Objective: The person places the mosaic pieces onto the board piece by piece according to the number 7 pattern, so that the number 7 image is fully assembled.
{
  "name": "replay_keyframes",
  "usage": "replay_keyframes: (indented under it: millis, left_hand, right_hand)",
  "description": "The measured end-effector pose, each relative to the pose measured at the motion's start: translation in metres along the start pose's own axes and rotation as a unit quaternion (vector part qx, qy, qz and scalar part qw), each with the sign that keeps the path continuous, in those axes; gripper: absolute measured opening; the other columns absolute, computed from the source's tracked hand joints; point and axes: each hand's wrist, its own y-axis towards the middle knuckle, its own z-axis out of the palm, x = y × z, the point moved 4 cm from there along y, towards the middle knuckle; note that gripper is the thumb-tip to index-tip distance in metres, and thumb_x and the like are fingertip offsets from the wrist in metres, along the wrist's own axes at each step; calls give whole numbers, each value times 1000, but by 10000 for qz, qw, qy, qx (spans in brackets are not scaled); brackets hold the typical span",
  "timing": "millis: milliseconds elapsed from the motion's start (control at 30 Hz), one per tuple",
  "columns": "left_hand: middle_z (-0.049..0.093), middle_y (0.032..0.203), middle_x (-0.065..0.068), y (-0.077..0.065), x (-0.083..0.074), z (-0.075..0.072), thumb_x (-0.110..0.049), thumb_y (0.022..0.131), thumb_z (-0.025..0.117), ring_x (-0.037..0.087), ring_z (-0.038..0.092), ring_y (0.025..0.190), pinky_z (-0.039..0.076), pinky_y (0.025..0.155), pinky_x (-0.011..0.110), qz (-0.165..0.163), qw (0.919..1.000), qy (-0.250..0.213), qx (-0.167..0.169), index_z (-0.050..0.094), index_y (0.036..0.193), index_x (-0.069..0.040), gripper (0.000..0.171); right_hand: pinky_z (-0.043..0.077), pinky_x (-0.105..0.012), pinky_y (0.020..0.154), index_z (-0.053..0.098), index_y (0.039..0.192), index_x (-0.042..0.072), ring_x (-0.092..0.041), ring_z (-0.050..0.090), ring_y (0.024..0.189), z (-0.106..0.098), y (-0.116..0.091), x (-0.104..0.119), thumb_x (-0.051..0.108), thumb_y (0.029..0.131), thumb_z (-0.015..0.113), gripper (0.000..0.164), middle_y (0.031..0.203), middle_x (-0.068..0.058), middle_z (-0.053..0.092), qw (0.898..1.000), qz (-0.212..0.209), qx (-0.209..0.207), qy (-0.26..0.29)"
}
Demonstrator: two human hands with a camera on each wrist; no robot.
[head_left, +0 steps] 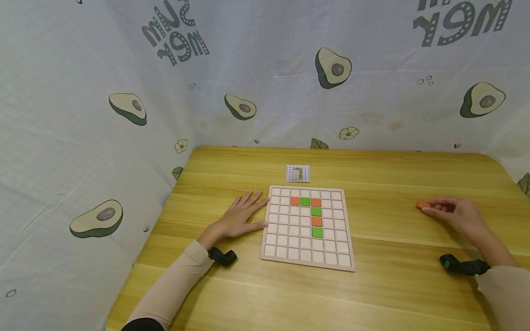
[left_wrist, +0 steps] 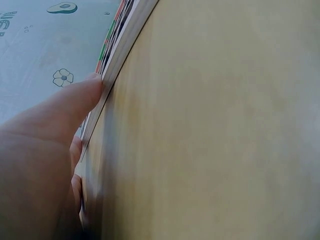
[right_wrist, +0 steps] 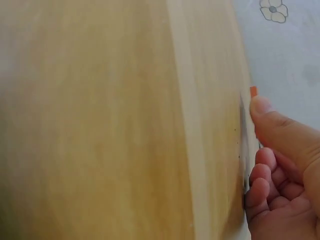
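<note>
A wooden grid board (head_left: 307, 264) with white square cells lies on the table. Orange tiles (head_left: 316, 221) and green tiles (head_left: 317, 232) fill a row near its top and a column running down from that row's right end. My left hand (head_left: 237, 219) rests at the board's left edge, fingers spread and straight; its thumb (left_wrist: 85, 97) touches the board's side in the left wrist view. Off to the right of the board, my right hand (head_left: 459, 216) pinches an orange tile (head_left: 423, 205) between thumb and fingers. Only that tile's tip shows in the right wrist view.
Behind the board lies a small printed card (head_left: 297, 174) with a coloured grid pattern. The wooden table (head_left: 389, 294) ends against a white curtain (head_left: 273, 46) printed with avocados, at the back and left. Each wrist wears a black camera band (head_left: 464, 265).
</note>
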Motion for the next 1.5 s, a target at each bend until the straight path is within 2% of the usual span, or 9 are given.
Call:
replay_keyframes:
  millis: [267,433,533,833,1033,1267,1500]
  left_hand:
    - [4,167,5,0,0,0,-59,100,46,30,-4,152,-5,119,51,3,10000,7,-6,16,162,-27,76]
    - [5,167,6,0,0,1,-58,100,47,31,-5,152,-5,119,53,24,10000,2,-40,16,162,-26,76]
    - [4,167,6,-1,0,0,-58,100,47,30,-5,152,-5,119,52,10,10000,-21,-25,16,162,-27,76]
    - [3,167,5,1,1,1,-60,100,46,29,-6,152,-6,119,51,-30,10000,0,3,14,162,-29,76]
    - [3,167,4,2,2,2,-62,99,45,28,-6,152,-6,119,50,-42,10000,35,31,14,162,-29,77]
    - [2,167,3,2,2,2,-63,99,43,28,-6,152,-6,119,49,-76,10000,-7,54,13,162,-30,77]
    - [4,167,5,1,5,3,-63,99,44,29,-6,152,-5,119,52,7,10000,-19,-58,14,162,-29,77]
  right_hand:
    - [43,-18,56,62,116,-16,1,48,70,-4,0,9,28,95,71,49,91,0,63,9999,-55,-19,-107]
    - [43,-17,57,61,117,-17,7,47,72,-5,-2,22,26,95,71,49,100,-23,65,9998,-117,-35,-184]
    - [42,-17,55,60,117,-18,7,45,71,-5,-3,29,26,96,70,50,104,-32,62,9995,-165,-51,-255]
    - [45,-23,52,63,115,-14,11,44,72,-3,-8,55,23,94,72,44,104,-33,62,9980,-502,-180,-329]
    - [46,-22,52,66,112,-12,9,48,72,3,-11,67,17,94,73,35,101,-28,64,9968,-756,-245,-130]
    - [45,-20,53,69,110,-9,5,52,71,12,-15,83,14,92,74,29,86,0,62,9957,-898,-213,7]
    - [46,-17,55,69,109,-9,-2,53,70,25,-20,101,7,91,74,25,84,-3,59,9931,-1153,-122,202]
